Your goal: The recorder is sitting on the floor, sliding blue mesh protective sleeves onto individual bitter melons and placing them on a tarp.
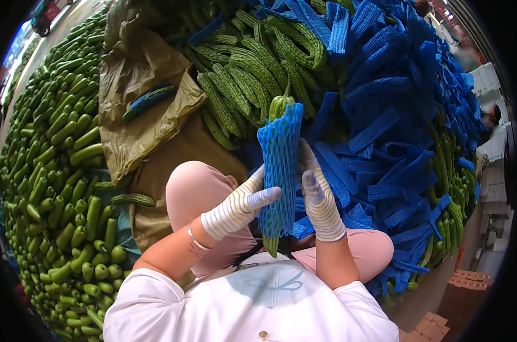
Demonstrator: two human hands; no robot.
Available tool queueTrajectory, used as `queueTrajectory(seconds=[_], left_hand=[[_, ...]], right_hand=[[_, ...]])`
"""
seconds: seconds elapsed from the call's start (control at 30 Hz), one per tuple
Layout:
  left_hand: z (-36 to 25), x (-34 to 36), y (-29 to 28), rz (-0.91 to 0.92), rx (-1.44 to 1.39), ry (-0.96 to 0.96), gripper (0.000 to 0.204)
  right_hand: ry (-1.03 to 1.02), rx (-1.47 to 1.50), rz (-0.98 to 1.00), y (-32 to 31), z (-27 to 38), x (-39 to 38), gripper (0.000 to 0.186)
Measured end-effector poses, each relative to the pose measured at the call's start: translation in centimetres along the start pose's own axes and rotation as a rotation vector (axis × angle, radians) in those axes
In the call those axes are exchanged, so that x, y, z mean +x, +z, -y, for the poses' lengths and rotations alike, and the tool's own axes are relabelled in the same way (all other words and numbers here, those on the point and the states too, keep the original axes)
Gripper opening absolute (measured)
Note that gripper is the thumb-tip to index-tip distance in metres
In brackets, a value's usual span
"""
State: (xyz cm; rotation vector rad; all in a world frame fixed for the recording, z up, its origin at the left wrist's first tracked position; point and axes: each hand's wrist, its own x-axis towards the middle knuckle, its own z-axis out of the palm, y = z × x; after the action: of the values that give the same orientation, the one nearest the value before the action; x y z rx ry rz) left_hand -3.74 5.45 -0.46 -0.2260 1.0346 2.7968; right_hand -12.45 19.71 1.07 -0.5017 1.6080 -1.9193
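Blue mesh [278,182] — around ridged gourd [281,106]

A melon [281,108] in a net sleeve [278,171] is between the left fingers [265,196] and the right fingers [312,182], before the person's chest. Beyond it lies a melon heap [247,80]. To the right spreads a sleeve pile [378,154], with more melons [443,165] along its right side. Left of the melon heap lies a sheet [155,134], bearing a sleeved melon [145,105]; farther left, a squash heap [70,199].
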Motion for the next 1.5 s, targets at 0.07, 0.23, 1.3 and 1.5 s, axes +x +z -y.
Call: queueTrajectory(seconds=[0.07,0.23,1.3,1.5], left_hand=[[-1.8,-1.0,0.4,-0.190,-0.155,-0.057,0.057],[-7.7,-2.0,-5.4,-0.208,-0.757,0.313,0.045],[6.3,-0.8,-32.4,-1.732,-0.429,0.513,0.061],[6.4,-1.7,-32.7,-1.749,-0.520,0.540,0.058]], right_hand=[[-0.101,-0.125,-0.091,-0.4,0.7,0.2,0.086],[-0.066,-0.391,-0.251,-6.2,-3.0,-0.6,0.065],[0.253,-1.045,0.065,-10.1,-11.4,-6.8,0.045],[0.229,-1.106,0.098,-10.4,-11.7,-7.4,0.045]])
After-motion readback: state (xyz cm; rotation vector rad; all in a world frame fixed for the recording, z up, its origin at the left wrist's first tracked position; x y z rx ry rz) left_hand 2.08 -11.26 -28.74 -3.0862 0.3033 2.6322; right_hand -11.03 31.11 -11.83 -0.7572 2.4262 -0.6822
